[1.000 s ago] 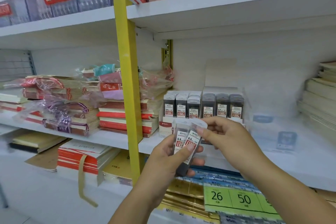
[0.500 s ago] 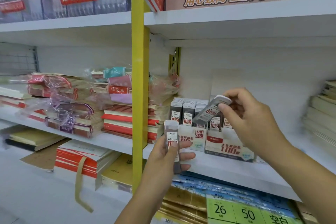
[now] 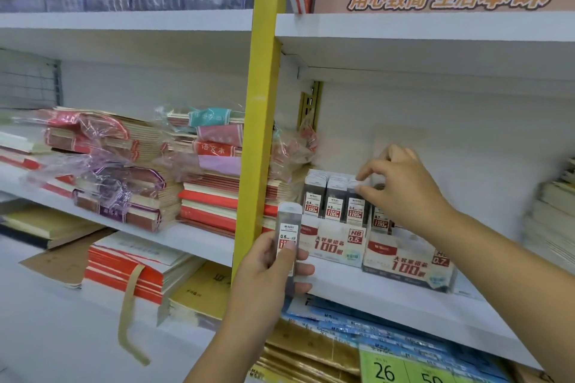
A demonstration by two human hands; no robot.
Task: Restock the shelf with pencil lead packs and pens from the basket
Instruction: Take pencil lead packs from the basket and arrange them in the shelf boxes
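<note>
Now: seating one pack (image 3: 355, 199) in the box (image 3: 336, 247), with a spare pack (image 3: 287, 242) waiting.
The right grip (image 3: 401, 193) pinches the cap of the pack, which stands in the box's rightmost row with its long axis upright, cap up and label facing out. This looks like the seating step. The next move calls for pressing it level with its neighbours and letting go without tipping them. The left grip (image 3: 267, 270) curls round the spare pack, just left of the box and in front of it. That one is upright too, cap up, label toward the camera, and would want passing across the same way up.
</note>
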